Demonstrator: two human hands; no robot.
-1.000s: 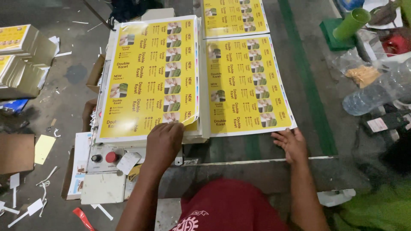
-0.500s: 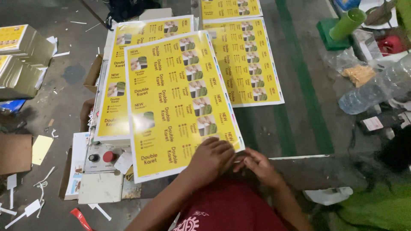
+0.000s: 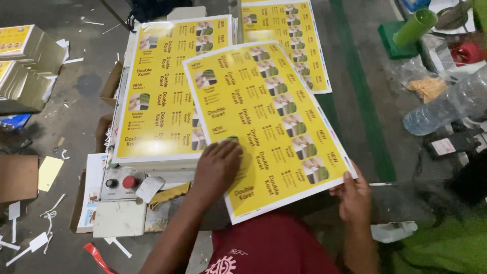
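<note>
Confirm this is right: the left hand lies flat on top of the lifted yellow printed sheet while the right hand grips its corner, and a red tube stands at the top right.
Not quite. In the head view the tube is green, not red. The left hand does lie flat on the yellow printed sheet, and the right hand grips its corner.

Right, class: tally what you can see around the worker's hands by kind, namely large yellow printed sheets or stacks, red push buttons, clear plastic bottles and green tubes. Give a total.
Large yellow printed sheets or stacks: 3, the held sheet, the left stack, the far sheet
Red push buttons: 1
Clear plastic bottles: 1
Green tubes: 1
Total: 6
</note>
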